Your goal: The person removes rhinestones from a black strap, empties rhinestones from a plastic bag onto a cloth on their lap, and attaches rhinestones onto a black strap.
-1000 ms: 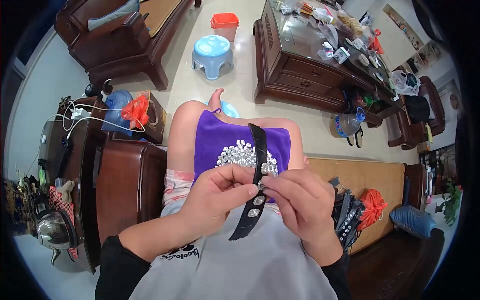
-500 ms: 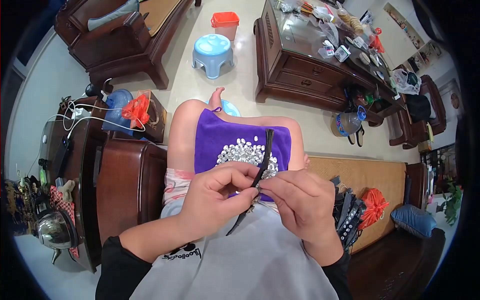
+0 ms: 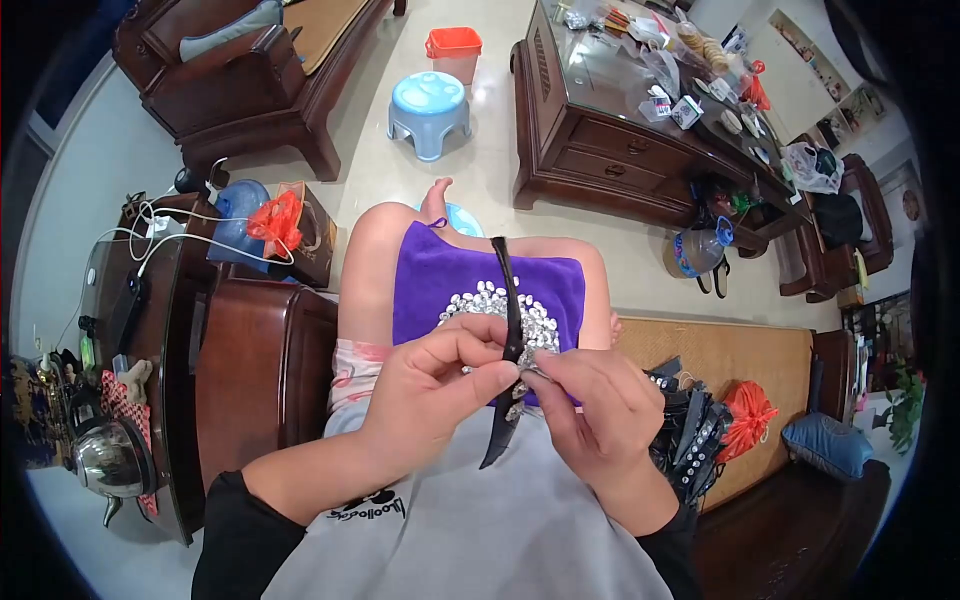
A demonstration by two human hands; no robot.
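Note:
A narrow black strap (image 3: 512, 305) with shiny stones along its lower part runs upright between my hands, above my lap. My left hand (image 3: 432, 375) pinches it from the left, thumb and fingers closed round its middle. From the right, my right hand (image 3: 597, 392) is closed in a pinch at the strap's edge, close to the left thumb tip; whatever small piece sits in its fingertips is too small to name. Beneath, a purple cloth (image 3: 425, 285) covers my lap, bearing a heap of clear, shiny gems (image 3: 465, 302) partly hidden by the hands and strap.
Beside me on the woven bench mat (image 3: 740, 350) lie a pile of black studded straps (image 3: 695, 440) and a red plastic bag (image 3: 748, 420). A blue stool (image 3: 428, 105), a red bucket (image 3: 455, 55) and a dark wooden desk (image 3: 600, 140) stand ahead. A metal kettle (image 3: 110, 458) is at left.
The strap's top end has swung left and its lower end right, so it stands more upright, with its stones turned into view. My right fingers have shifted slightly along its edge.

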